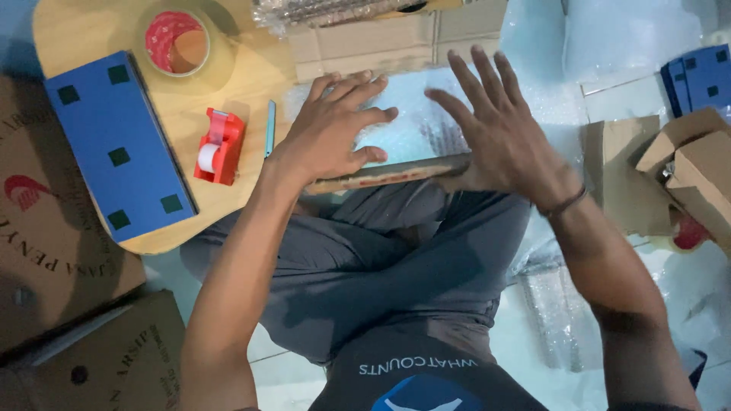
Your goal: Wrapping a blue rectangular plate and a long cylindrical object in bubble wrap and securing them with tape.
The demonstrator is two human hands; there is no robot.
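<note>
1. On my lap, both hands sit over a flat parcel in bubble wrap (396, 122). My left hand (335, 125) lies palm down w/ fingers spread and slightly curled, tips pressing the wrap, gripping nothing.
2. My right hand (487, 129) is wide open, fingers fanned and lifted, its heel against the parcel's near edge. It clasps nothing; a thin band rings the wrist.
3. The parcel's long axis runs left to right across my crossed legs. Its brown near edge (388, 173) tilts a bit up toward the right.
4. To my left, a round wooden board (183, 125) carries a blue box (118, 148), a red tape dispenser (219, 146), a clear tape roll (179, 42) and a small teal cutter (269, 128).
5. Cardboard boxes: printed ones at far left (46, 228), plain ones at right (693, 175). Can't tell what's inside.
</note>
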